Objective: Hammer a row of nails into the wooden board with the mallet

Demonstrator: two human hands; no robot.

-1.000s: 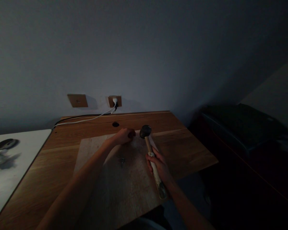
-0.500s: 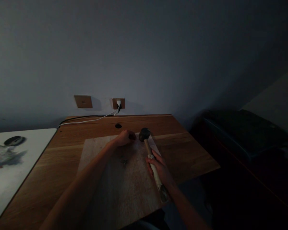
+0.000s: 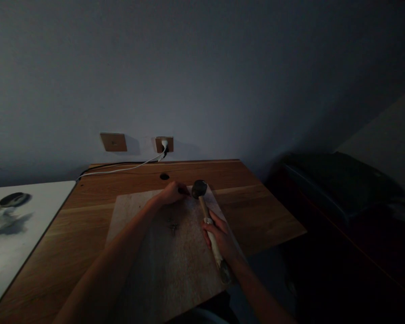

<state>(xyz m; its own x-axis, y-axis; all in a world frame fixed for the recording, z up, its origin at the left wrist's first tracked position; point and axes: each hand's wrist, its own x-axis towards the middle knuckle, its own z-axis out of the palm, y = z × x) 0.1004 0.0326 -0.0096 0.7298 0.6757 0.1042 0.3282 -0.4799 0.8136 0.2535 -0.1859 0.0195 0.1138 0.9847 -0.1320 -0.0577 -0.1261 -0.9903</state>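
My right hand (image 3: 221,234) is wrapped round the pale handle of a rubber mallet (image 3: 205,210). The mallet's dark head is just right of my left hand, near the far right corner of a light wooden board (image 3: 185,265). My left hand (image 3: 173,192) rests at the board's far edge with its fingertips pinched together. Whatever is between those fingertips is too small and dark to make out. A little pile of thin metal pieces, like nails (image 3: 173,227), lies mid-board between my arms.
The board lies on a wooden desk (image 3: 266,209) with a round cable hole (image 3: 164,176). A white cable (image 3: 128,169) and a black one run to a wall socket (image 3: 164,144). To the left, a white table (image 3: 50,198) carries a dark round object (image 3: 14,199) and crumpled plastic (image 3: 0,220).
The view has shifted slightly. The mallet head is a little closer to my left hand's fingertips, and both hands keep nearly the same pose.
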